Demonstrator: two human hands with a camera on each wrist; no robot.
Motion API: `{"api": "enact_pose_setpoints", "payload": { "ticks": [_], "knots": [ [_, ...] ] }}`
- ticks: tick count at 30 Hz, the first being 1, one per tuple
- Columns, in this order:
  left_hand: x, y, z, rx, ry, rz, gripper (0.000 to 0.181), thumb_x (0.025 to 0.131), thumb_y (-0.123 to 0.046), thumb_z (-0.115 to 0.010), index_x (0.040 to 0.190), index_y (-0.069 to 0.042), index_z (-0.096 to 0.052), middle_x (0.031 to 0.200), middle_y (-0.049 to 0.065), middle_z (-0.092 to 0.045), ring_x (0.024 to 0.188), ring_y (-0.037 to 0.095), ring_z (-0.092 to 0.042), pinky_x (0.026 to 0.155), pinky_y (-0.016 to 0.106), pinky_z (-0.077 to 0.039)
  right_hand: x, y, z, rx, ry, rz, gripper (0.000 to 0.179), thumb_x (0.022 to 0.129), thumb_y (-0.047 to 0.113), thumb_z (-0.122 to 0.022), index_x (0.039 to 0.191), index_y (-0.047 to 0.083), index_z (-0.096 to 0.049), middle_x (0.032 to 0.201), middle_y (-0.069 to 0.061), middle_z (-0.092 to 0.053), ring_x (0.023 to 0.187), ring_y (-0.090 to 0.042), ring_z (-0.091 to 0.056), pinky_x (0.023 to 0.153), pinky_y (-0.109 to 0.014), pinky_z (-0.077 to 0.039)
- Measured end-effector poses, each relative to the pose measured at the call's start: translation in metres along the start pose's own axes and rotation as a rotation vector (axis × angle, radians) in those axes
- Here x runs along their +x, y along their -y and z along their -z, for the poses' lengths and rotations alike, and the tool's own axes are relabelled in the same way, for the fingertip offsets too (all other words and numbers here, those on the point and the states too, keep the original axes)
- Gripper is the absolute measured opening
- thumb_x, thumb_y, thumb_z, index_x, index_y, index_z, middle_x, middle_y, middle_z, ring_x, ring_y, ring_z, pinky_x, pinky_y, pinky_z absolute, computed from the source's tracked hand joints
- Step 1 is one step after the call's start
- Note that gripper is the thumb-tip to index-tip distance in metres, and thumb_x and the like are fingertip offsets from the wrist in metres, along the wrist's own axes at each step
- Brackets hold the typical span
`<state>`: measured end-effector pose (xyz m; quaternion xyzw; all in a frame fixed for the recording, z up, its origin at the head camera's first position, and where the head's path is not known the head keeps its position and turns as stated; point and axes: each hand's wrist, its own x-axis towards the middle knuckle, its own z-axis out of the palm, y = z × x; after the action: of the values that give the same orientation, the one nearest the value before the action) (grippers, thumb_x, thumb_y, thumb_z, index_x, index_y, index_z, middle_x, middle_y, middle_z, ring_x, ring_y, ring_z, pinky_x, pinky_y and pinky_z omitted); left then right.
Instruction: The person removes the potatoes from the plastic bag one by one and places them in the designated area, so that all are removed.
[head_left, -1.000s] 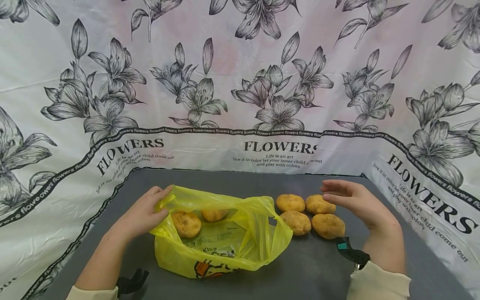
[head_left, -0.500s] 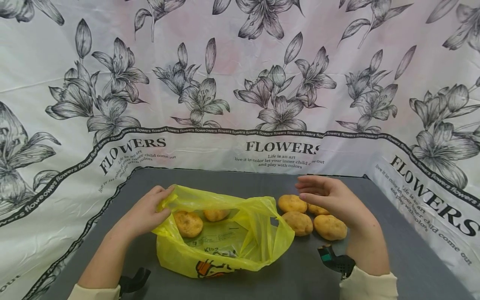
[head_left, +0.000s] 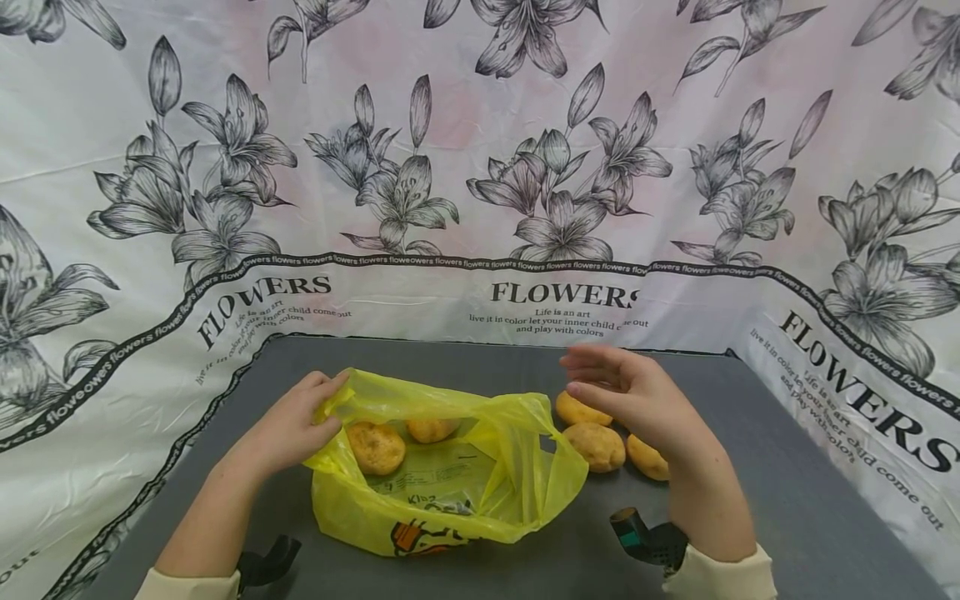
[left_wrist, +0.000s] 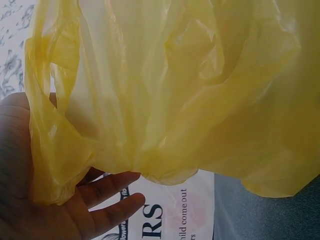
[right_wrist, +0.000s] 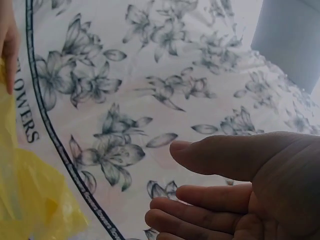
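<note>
My left hand (head_left: pixel 288 429) pinches the left rim of a yellow plastic bag (head_left: pixel 360 517), whose mouth gapes upward on the table. In the left wrist view, bag film hangs over the palm and the outer fingers (left_wrist: pixel 117 212) extend below it. Two potatoes lie inside the bag: one at left (head_left: pixel 377 448) and one farther back (head_left: pixel 431 429). To the bag's right, several more potatoes (head_left: pixel 595 447) rest close together. Above them hovers my right hand (head_left: pixel 637 396), fingers extended, thumb apart, holding nothing; it partly covers the group. In the right wrist view its palm (right_wrist: pixel 270 215) holds nothing.
A dark grey table (head_left: pixel 810 500) bears everything. White curtain (head_left: pixel 420 308) with black flower prints and lettering encloses its back and sides. Dark wrist-worn devices, such as the right one (head_left: pixel 648 537), sit near both cuffs.
My right hand has moved left over the potatoes toward the bag, now hiding the far right potato. My left hand and the bag have stayed nearly in place.
</note>
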<state>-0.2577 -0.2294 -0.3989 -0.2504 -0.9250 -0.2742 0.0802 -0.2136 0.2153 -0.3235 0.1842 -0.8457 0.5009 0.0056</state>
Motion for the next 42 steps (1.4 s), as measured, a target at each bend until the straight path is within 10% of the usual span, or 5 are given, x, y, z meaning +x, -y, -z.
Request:
{"api": "enact_pose_setpoints", "payload": {
  "ticks": [23, 42],
  "knots": [
    [-0.001, 0.002, -0.001, 0.012, -0.010, -0.001, 0.062, 0.092, -0.002, -0.061, 0.152, 0.006, -0.044, 0.107, 0.008, -0.053, 0.089, 0.019, -0.049, 0.078, 0.039, -0.043, 0.023, 0.006, -0.082, 0.090, 0.094, 0.096, 0.048, 0.099, 0.016, -0.069, 0.143, 0.003, -0.057, 0.139, -0.016, -0.060, 0.128, -0.030, -0.058, 0.106, -0.040, -0.046],
    [0.004, 0.001, -0.008, 0.019, -0.100, -0.026, 0.058, 0.092, 0.000, -0.062, 0.149, 0.002, -0.050, 0.104, 0.005, -0.053, 0.082, 0.018, -0.046, 0.072, 0.038, -0.041, 0.042, -0.026, -0.133, 0.038, 0.187, 0.011, 0.048, 0.100, 0.021, -0.068, 0.144, 0.004, -0.058, 0.143, -0.010, -0.059, 0.135, -0.028, -0.053, 0.110, -0.042, -0.042]
  ]
}}
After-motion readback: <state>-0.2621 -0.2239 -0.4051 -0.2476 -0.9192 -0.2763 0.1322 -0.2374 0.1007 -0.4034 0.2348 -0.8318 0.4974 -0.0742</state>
